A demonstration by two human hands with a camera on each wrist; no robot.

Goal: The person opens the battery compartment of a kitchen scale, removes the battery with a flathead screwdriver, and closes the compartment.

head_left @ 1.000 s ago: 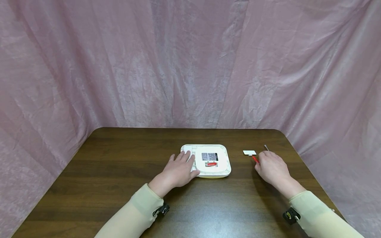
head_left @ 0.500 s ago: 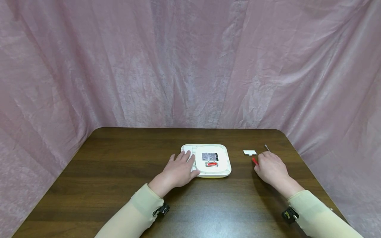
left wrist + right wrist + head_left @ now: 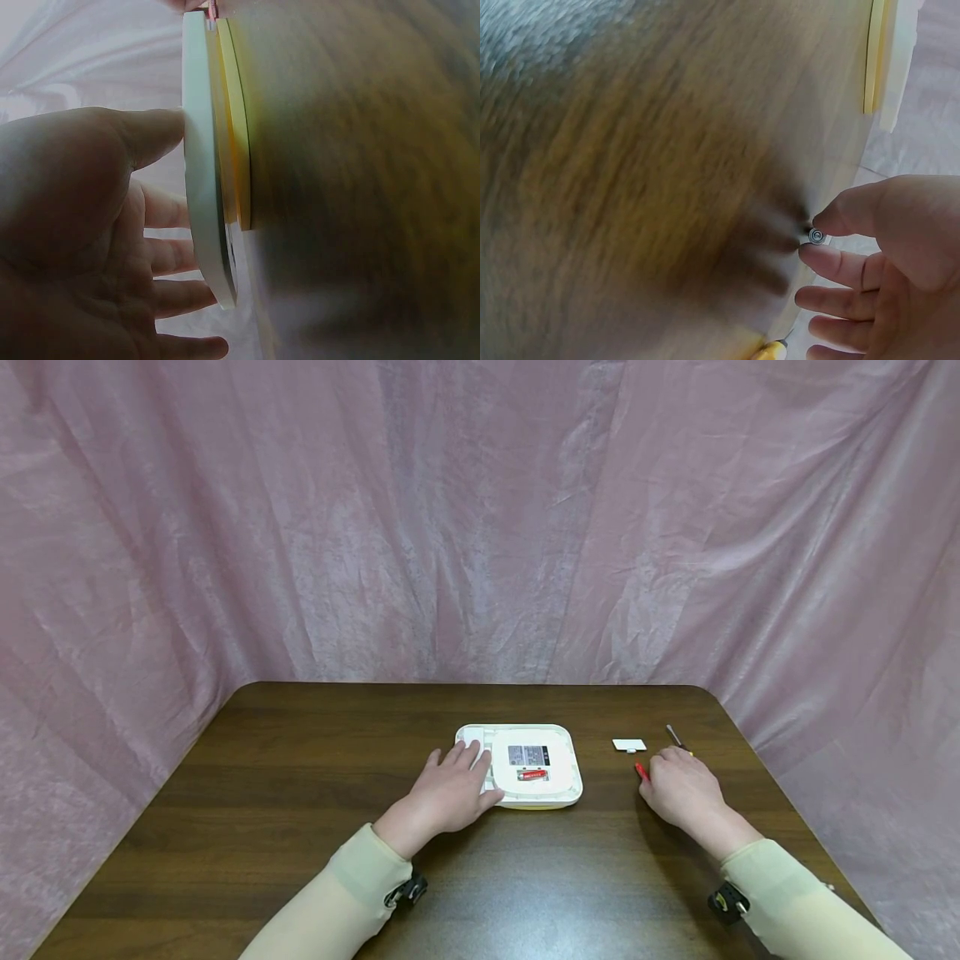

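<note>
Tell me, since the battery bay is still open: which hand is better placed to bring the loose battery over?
Right. The right hand pinches the red battery, while the left hand rests flat on the white device, steadying it.

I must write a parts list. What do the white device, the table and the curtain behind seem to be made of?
White device: likely moulded plastic, smooth, slightly glossy, with rounded corners and a printed label. Table: dark wood or wood-look laminate, with visible grain and a dull sheen. Curtain: thin pink fabric, creased, faintly shiny.

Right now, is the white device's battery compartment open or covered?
Open: a red battery shows in the white device, and a small white cover lies apart on the table.
</note>
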